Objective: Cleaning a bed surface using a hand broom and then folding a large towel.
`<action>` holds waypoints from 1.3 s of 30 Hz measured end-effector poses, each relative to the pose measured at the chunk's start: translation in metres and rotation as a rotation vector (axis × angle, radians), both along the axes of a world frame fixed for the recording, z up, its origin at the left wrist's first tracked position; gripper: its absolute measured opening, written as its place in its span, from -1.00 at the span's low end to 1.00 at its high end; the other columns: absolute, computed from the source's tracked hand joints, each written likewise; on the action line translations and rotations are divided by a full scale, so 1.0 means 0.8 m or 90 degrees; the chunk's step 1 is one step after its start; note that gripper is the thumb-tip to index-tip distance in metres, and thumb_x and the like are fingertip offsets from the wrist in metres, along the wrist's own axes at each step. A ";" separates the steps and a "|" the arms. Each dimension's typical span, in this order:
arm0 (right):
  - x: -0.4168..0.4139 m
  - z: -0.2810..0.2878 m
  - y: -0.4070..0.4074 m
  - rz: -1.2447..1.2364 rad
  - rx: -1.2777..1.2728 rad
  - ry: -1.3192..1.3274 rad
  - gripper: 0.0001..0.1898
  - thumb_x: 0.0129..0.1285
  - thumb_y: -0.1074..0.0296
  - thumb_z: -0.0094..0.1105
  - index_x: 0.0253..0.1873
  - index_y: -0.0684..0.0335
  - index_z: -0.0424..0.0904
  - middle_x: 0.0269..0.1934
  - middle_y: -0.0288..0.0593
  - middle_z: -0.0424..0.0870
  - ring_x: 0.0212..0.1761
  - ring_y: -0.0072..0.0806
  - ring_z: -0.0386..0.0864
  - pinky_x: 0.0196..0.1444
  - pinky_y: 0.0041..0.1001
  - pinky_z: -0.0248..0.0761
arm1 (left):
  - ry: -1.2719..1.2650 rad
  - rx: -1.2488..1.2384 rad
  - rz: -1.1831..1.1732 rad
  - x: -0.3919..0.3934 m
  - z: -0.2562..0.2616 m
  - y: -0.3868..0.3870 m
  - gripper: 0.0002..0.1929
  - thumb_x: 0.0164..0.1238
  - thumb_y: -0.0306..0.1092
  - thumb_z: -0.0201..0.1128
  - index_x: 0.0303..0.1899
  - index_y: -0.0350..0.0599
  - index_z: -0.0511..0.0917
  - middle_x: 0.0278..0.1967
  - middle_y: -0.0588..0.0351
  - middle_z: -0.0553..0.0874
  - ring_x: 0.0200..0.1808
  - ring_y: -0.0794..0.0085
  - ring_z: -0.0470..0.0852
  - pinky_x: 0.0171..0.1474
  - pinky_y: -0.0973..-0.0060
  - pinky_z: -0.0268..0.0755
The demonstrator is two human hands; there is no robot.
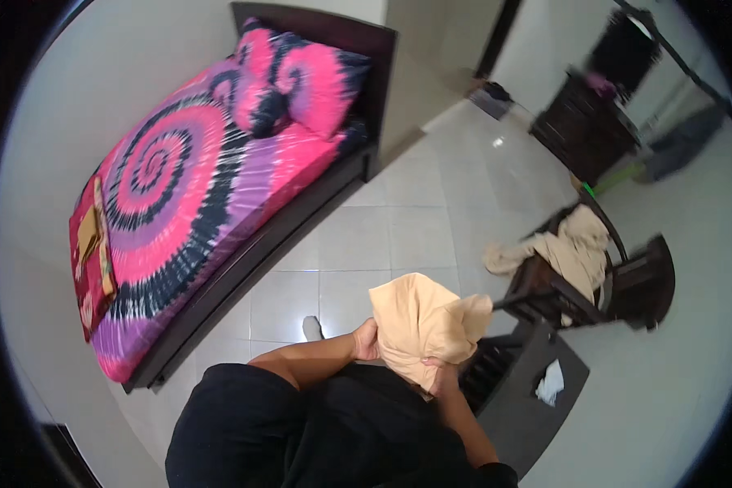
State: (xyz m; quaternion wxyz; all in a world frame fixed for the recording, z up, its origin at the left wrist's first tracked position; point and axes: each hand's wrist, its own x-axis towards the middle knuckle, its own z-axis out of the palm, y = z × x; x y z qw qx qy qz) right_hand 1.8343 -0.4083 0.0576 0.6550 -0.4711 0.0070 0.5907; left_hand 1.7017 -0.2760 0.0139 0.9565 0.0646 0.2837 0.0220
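A bundle of light peach cloth (418, 317) hangs between my two hands, in front of my body. My left hand (366, 340) grips its left edge, thumb against the fabric. At the lower right, my right hand (440, 373) is closed on the cloth's bottom edge, with the fingers partly hidden by folds. The cloth is bunched at its right side and smoother at its left. Below it is my black shirt (354, 421).
A bed with a tie-dye sheet (158, 171) and matching pillows (317, 85) stands at the left. Beige cloth (576, 250) lies over a dark wooden chair (640, 283) at the right. Near my right arm is a dark table (515, 415) bearing a white crumpled item (550, 384).
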 end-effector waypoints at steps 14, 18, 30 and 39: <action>-0.225 -0.058 0.388 0.431 -0.077 -0.138 -0.39 -0.18 0.69 0.05 0.13 0.47 0.27 -0.08 0.05 0.50 -0.04 -0.15 0.49 0.02 -0.27 0.39 | -0.022 -0.020 0.386 -0.307 0.012 0.250 -0.28 0.19 0.28 -0.14 0.19 -0.13 0.28 0.17 0.00 0.39 0.17 0.21 0.39 0.21 0.21 0.22; -0.283 -0.029 0.483 0.463 -0.029 0.039 -0.45 -0.15 0.66 0.08 0.08 0.50 0.32 -0.10 0.04 0.52 -0.06 -0.18 0.51 -0.01 -0.31 0.40 | 0.037 0.044 0.480 -0.357 0.016 0.321 -0.28 0.19 0.26 -0.16 0.21 -0.15 0.24 0.18 -0.02 0.38 0.17 0.18 0.39 0.22 0.19 0.20; -0.348 -0.018 0.776 0.557 0.022 0.005 -0.45 -0.19 0.65 0.14 0.05 0.47 0.33 -0.14 0.04 0.53 -0.13 -0.19 0.54 -0.05 -0.32 0.41 | -0.011 0.154 0.697 -0.409 0.021 0.536 -0.35 0.16 0.08 -0.07 0.21 -0.16 0.21 0.20 -0.05 0.34 0.23 0.07 0.30 0.23 0.12 0.15; -0.299 -0.151 0.935 0.477 0.102 -0.341 -0.56 -0.04 0.61 0.13 0.03 0.31 0.39 -0.13 -0.10 0.54 -0.03 -0.32 0.49 -0.06 -0.35 0.39 | 0.395 0.118 0.895 -0.412 -0.010 0.647 -0.42 0.13 0.02 0.07 0.17 0.01 0.28 0.20 0.13 0.31 0.11 0.15 0.35 0.14 0.24 0.17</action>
